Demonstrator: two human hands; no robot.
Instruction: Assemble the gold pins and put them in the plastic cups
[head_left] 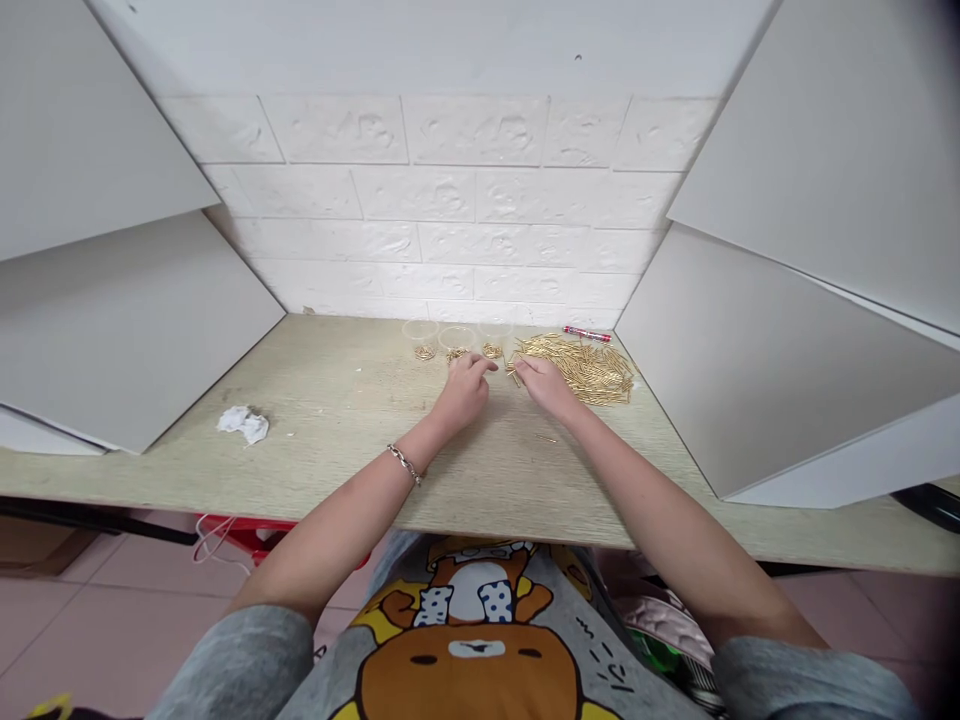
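Observation:
My right hand is closed in a pinch on a few thin gold pins, at the left edge of a large pile of the same gold pins. Just left of it is my left hand, its fingers bent but apart, with nothing visible in them. It reaches in front of the middle clear cup and partly hides the gold pieces inside. Another clear cup stands to the left and a third clear cup to the right, each with small gold pieces at the bottom.
A red marker-like tube lies behind the pile. One loose gold pin is nearer me on the wooden table. A crumpled white tissue lies at the left. Grey panels flank both sides, and a white brick-pattern wall rises behind.

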